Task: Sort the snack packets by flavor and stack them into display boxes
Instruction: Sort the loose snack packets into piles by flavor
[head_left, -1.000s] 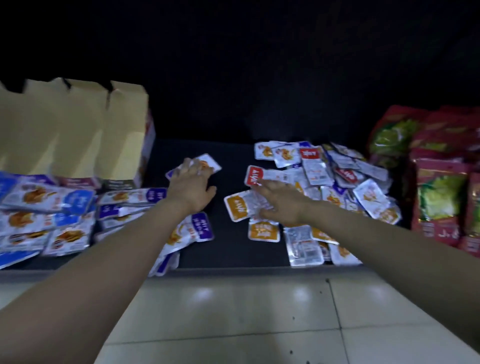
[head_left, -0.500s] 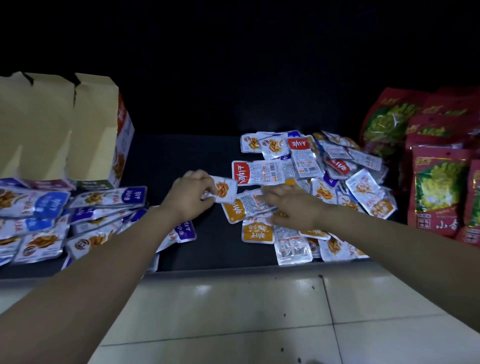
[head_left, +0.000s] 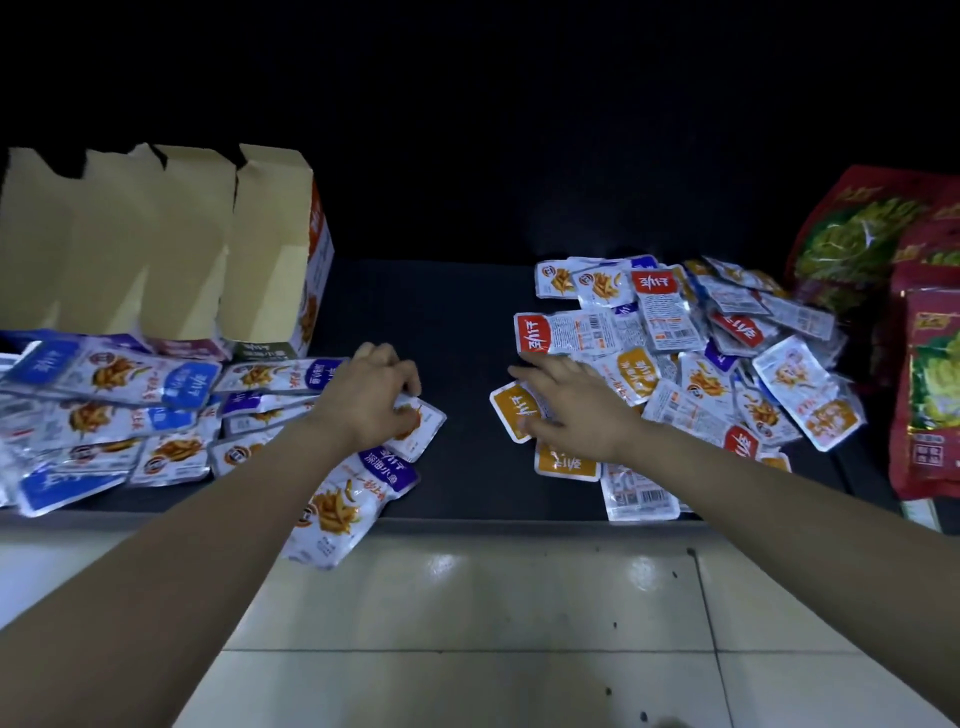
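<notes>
A mixed heap of small snack packets (head_left: 675, 358) with red, orange, purple and blue labels lies on the right of a dark shelf (head_left: 457, 322). Sorted blue and purple packets (head_left: 124, 405) lie at the left. My left hand (head_left: 371, 395) has its fingers curled over a small silver packet (head_left: 418, 426) on top of the purple ones. My right hand (head_left: 566, 410) lies flat with straight fingers on an orange-labelled packet (head_left: 511, 408) at the heap's near left edge. Open cardboard display boxes (head_left: 260, 249) stand at the back left.
Large red bags with green pictures (head_left: 924, 364) stand at the right end of the shelf. One purple packet (head_left: 337, 509) hangs over the shelf's front edge. Pale floor tiles (head_left: 467, 623) lie below.
My left hand carried the small packet from the middle of the shelf leftward and down onto the purple packets. My right hand stayed on the orange packet at the heap's edge.
</notes>
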